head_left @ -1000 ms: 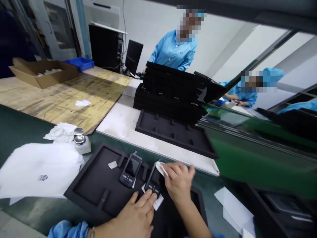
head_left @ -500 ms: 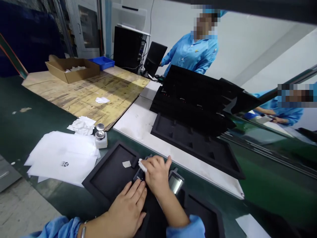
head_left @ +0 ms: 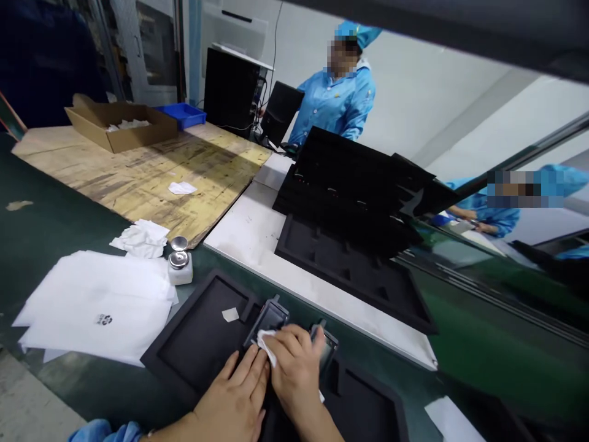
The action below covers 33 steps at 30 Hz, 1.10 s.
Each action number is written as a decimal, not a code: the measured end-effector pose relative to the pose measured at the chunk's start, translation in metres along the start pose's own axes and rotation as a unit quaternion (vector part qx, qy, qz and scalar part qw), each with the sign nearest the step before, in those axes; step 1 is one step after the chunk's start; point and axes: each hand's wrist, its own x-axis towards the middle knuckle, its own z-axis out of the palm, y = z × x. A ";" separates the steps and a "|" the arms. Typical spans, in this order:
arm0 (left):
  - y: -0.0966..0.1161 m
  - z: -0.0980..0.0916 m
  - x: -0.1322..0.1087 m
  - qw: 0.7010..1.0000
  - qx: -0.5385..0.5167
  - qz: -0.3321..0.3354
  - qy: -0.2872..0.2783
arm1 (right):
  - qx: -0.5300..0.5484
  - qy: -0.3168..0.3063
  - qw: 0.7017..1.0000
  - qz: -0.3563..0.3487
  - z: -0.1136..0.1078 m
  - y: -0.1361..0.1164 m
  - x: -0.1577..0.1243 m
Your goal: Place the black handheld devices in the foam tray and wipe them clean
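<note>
A dark handheld device with a glossy screen (head_left: pixel 272 316) lies in a black foam tray (head_left: pixel 184 359). My right hand (head_left: pixel 297 371) is closed on a folded white wipe (head_left: pixel 267 344) and presses it against the lower part of the screen. Beside it, my left hand (head_left: pixel 234 393) lies with fingers stretched out, the tips at the device's lower edge. To the right of my right hand sits a second handheld device (head_left: pixel 330 345), partly hidden by my fingers. A small pale slip (head_left: pixel 230 315) rests in the tray's left recess.
White plastic bags (head_left: pixel 92 301), crumpled tissue (head_left: pixel 143 238) and a lidded dispenser bottle (head_left: pixel 180 267) are at left. Behind stand stacked black foam trays (head_left: pixel 354 258), a cardboard box (head_left: pixel 122 126) and a blue bin (head_left: pixel 181 115). Two people in blue work beyond; white paper (head_left: pixel 453 420) lies front right.
My right hand has moved down the device with the wipe, uncovering the upper screen. My left hand stays near the lower edge. The camera view has shifted slightly.
</note>
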 end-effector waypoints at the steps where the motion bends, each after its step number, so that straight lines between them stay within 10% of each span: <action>1: 0.000 0.000 0.000 1.000 0.002 -0.008 -0.001 | 0.000 -0.010 1.000 -0.011 0.000 -0.001 0.000; 33: 0.000 -0.009 0.000 0.998 0.049 0.007 0.027 | -0.028 -0.007 1.000 -0.009 0.000 -0.004 0.001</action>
